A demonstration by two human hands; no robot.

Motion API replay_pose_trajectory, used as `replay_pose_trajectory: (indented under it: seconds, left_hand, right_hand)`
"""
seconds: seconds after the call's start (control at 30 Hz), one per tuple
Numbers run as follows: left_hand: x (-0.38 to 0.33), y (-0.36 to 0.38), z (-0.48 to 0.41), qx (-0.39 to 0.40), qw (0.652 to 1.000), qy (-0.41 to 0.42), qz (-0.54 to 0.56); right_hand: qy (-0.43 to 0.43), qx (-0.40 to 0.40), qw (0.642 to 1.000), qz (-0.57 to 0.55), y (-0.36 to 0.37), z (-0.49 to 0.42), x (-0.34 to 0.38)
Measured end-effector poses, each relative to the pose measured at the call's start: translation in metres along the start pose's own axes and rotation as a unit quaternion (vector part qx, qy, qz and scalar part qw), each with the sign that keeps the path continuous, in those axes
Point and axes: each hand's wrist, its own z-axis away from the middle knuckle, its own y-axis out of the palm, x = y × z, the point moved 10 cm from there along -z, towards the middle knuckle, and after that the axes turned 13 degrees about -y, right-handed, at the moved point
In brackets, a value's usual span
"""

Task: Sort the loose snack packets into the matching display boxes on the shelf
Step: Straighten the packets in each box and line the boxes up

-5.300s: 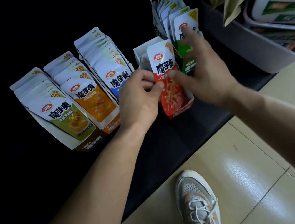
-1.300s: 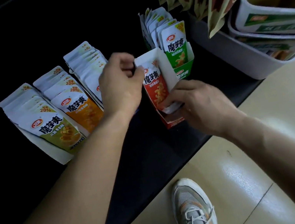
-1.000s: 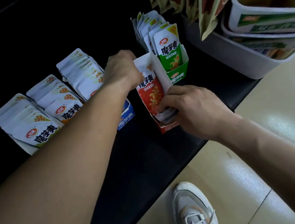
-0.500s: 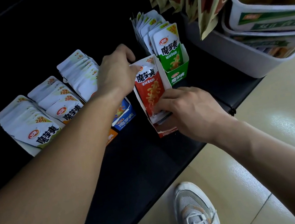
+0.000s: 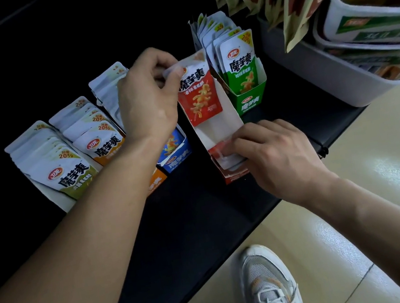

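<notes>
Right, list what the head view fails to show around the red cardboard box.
Head view:
- Red cardboard box front: covered by the right hand.
- Blue cardboard box packets: behind the left hand, which pinches the red foil packet.
- Orange cardboard box: under the left forearm.
- White plastic tub: cut off by the right edge.

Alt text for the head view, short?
A person's left hand pinches the top of a red snack packet standing in a nearly empty red display box; the right hand grips the box's front. Fuller boxes flank it.
</notes>
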Motion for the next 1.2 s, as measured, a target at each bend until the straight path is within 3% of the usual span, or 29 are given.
replay_pose_trajectory:
  seconds: [0.2, 0.3, 0.47, 0.57, 0.7, 0.9, 1.1, 1.2]
  left_hand:
    - [0.013, 0.031, 0.025, 0.145, 0.988, -0.042, -0.029]
    - [0.016, 0.035, 0.037, 0.172, 0.983, -0.039, -0.048]
    - [0.017, 0.032, 0.043, 0.177, 0.983, -0.048, -0.021]
    - [0.025, 0.019, 0.051, 0.106, 0.99, -0.068, 0.056]
    - [0.06, 0.005, 0.071, 0.024, 0.98, -0.163, 0.108]
    - [0.093, 0.05, 0.109, 0.127, 0.955, -0.258, 0.069]
    - [0.091, 0.063, 0.112, 0.138, 0.956, -0.25, 0.06]
    - [0.093, 0.067, 0.115, 0.147, 0.953, -0.257, 0.063]
  right_hand:
    - [0.009, -0.04, 0.999, 0.016, -0.012, -0.014, -0.008]
    - [0.034, -0.054, 0.996, 0.056, -0.015, -0.025, -0.013]
    - [0.007, -0.033, 0.999, 0.024, -0.003, -0.038, -0.01]
    - [0.008, -0.043, 0.999, -0.031, -0.001, -0.043, -0.011]
    - [0.018, 0.044, 0.998, -0.036, 0.011, -0.058, -0.016]
    - [0.016, 0.143, 0.989, -0.037, 0.015, -0.075, -0.022]
    - [-0.037, 0.11, 0.993, -0.027, -0.004, -0.102, -0.027]
    - [-0.045, 0.135, 0.99, 0.024, 0.016, -0.109, -0.035]
